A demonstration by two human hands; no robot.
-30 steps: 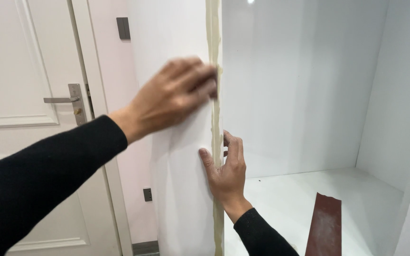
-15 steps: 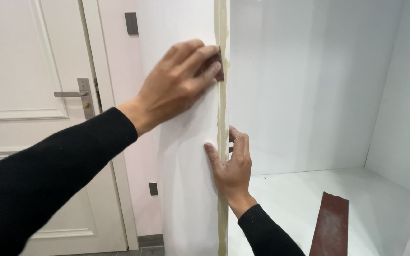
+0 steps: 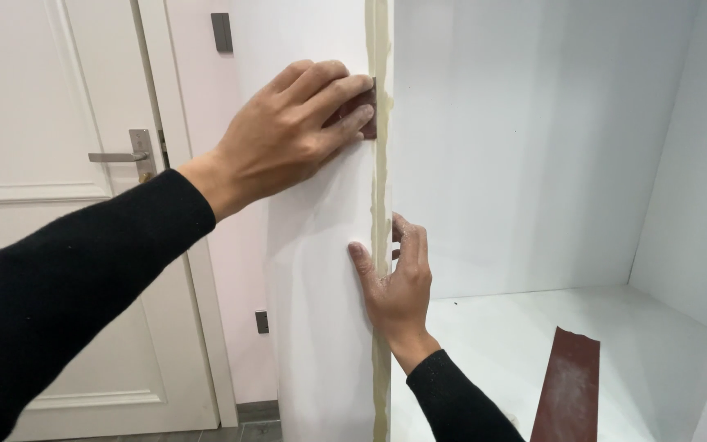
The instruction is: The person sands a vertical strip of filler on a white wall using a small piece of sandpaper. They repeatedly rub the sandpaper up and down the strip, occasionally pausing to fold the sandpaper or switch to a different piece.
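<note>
My left hand (image 3: 292,135) presses a small piece of dark red sandpaper (image 3: 364,108) flat against the outer face of a white cabinet side panel (image 3: 321,270), right beside its yellowish front edge (image 3: 380,196). Only a corner of the sandpaper shows past my fingertips. My right hand (image 3: 394,282) wraps around the same front edge lower down, thumb on the outer face and fingers inside the cabinet. White dust covers its fingers. Both arms wear black sleeves.
Inside the white cabinet, a long strip of dark red sandpaper (image 3: 568,385) lies on the shelf floor (image 3: 493,327). A white door (image 3: 51,205) with a metal lever handle (image 3: 120,155) stands to the left, next to a pale pink wall (image 3: 198,98) with a small grey switch (image 3: 222,31).
My left hand has slid down along the panel near the edge, and the sandpaper now shows past its fingertips. The right hand keeps its grip on the edge.
</note>
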